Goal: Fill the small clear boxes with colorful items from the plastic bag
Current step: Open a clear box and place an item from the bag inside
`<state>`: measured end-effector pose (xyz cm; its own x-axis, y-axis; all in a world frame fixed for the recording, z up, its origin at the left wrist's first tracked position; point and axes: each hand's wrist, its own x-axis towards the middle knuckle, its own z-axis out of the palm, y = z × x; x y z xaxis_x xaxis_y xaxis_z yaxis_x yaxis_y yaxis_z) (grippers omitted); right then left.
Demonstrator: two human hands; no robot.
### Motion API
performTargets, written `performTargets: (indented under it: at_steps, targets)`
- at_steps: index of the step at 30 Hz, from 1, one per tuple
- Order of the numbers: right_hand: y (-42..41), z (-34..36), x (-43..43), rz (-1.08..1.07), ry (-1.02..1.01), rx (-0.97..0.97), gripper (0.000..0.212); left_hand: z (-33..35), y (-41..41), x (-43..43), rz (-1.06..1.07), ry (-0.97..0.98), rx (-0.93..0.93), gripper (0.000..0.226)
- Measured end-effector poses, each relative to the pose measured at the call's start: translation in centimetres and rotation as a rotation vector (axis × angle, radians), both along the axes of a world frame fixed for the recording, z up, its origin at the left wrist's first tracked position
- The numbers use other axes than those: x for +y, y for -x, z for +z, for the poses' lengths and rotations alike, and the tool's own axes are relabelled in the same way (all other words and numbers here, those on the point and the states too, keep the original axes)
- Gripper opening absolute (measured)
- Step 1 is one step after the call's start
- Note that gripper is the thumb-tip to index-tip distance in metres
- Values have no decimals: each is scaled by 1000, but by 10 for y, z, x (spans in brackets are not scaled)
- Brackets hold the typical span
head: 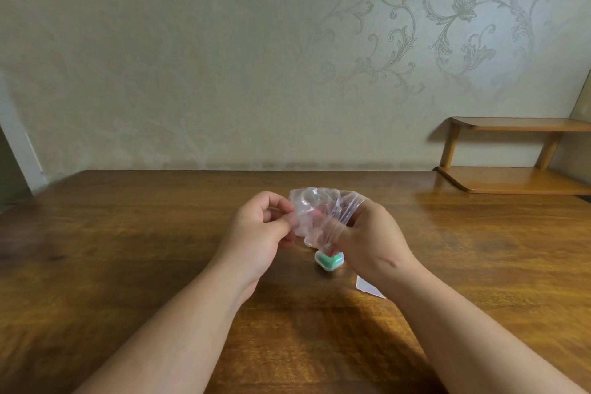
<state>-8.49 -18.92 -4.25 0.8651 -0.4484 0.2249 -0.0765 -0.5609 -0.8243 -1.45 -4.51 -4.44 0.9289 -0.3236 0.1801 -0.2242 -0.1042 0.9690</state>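
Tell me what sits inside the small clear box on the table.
Only green pieces show inside the small clear box; its far side is hidden by the plastic bag and the right hand.

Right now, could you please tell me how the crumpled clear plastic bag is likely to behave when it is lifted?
Probably floppy: the crumpled clear plastic bag sags in creases between the left hand and right hand. Likely very light, since the film is thin enough to see through. The reddish items inside may shift toward the low end.
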Motion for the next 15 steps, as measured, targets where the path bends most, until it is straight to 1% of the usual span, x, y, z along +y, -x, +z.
performTargets:
  at_steps: [3, 5, 8, 11, 15]
  targets:
    - [4, 5, -3, 25, -119, -97, 21, 2, -5, 4, 114, 39, -8, 17]
    - [6, 10, -6, 7, -199, -115, 13, 3, -9, 6, 202, 86, -8, 18]
    - [7, 12, -8, -22, -275, -130, 10, 3, -14, 8, 300, 161, 25, 20]
    - [6, 14, -12, -91, -245, -131, 5, 2, -18, 12, 395, 198, 64, 23]
    - [6, 16, -21, -160, -179, -102, 12, 1, -27, 19, 473, 156, 82, 24]
